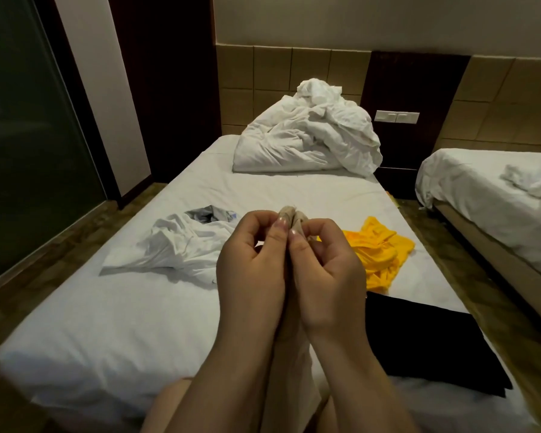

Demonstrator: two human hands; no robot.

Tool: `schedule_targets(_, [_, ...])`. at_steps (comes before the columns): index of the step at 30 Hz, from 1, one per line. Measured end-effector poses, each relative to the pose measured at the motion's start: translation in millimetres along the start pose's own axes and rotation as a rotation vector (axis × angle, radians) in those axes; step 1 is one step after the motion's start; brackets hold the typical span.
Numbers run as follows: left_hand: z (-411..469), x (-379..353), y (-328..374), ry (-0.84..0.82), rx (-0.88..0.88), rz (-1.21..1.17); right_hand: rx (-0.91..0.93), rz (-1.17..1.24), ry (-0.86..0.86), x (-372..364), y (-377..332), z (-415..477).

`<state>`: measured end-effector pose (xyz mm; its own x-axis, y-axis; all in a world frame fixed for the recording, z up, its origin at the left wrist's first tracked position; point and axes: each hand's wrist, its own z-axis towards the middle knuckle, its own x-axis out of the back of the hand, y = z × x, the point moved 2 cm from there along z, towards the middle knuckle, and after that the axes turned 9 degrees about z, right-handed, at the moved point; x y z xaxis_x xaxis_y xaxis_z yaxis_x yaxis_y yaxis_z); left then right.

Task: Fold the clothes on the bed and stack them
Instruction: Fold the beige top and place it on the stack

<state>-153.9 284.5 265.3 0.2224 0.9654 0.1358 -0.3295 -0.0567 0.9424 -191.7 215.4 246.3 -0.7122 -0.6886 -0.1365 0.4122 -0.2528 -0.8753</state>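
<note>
My left hand (253, 270) and my right hand (325, 276) are raised side by side above the bed (107, 323). Both pinch the top edge of a beige garment (292, 215), which hangs down between my wrists and is mostly hidden behind them. A crumpled white garment (175, 245) lies on the sheet to the left. To the right of my hands lies a crumpled yellow garment (378, 254). A flat folded black garment (428, 345) rests near the bed's right edge, in front of the yellow one.
A heap of white duvet (310, 142) sits at the head of the bed. A second bed (487, 198) stands to the right across a narrow floor gap. A dark glass panel (28, 135) lines the left side.
</note>
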Motion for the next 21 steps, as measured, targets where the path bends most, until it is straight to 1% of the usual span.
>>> schedule_targets(4, [3.2, -1.2, -3.4, -0.005, -0.011, 0.043, 0.013, 0.038, 0.042, 0.8, 1.1, 0.5])
schedule_targets(10, [4.5, -2.1, -3.4, -0.016, -0.051, 0.057, 0.010, 0.043, 0.001, -0.5, -1.7, 1.2])
schedule_targets(13, [2.8, -2.4, 1.1, -0.033, -0.054, 0.003, -0.035, 0.080, -0.032, 0.8, -1.4, 2.7])
schedule_targets(15, [1.7, -2.7, 4.0, -0.071, -0.057, -0.029, -0.099, 0.143, -0.063, 1.7, 0.3, 3.4])
schedule_targets(18, [5.3, -0.7, 2.6, -0.123, -0.094, 0.011, -0.180, 0.276, -0.152, 1.4, 0.5, 3.3])
schedule_targets(21, [10.8, 3.8, -3.1, -0.115, -0.119, 0.050, -0.213, 0.311, -0.224, 2.4, -1.8, 4.5])
